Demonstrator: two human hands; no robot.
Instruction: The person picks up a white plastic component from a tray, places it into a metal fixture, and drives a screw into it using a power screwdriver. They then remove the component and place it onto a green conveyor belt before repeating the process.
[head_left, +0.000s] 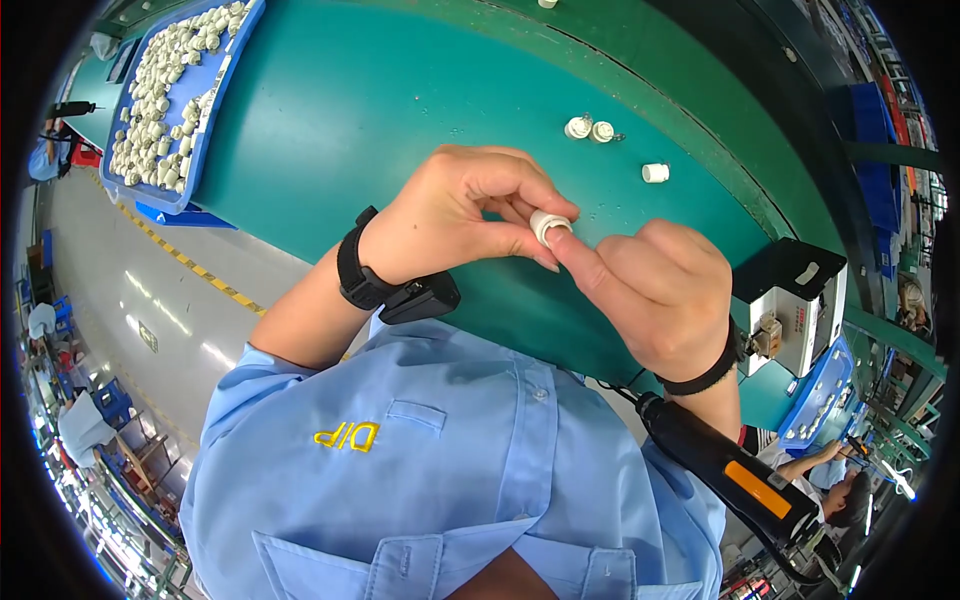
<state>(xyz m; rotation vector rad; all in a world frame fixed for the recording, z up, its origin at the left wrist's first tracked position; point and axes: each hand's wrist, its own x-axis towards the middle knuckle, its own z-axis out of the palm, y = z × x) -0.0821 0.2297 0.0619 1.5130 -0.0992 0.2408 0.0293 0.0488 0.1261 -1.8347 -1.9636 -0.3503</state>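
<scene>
**Close work over a green table (330, 120)**

A blue tray (190, 85) sits at ten o'clock. The right hand (665, 285), mostly curled, and the left hand (430, 215), pinching, meet toward one o'clock, just off centre, on a white cylinder (541, 221), one right digit at its rim.

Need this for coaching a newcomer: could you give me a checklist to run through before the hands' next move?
1. White part gripped: ok, pinched between the left hand's thumb and fingers.
2. Right hand in position: ok, one digit reaches the part's near end.
3. Inside of that part sound: cannot tell, the digit covers it.
4. Loose white parts away from the hands: ok, they lie beyond them.
5. Green bench free of specks: not ok, small bits show on it.
</scene>
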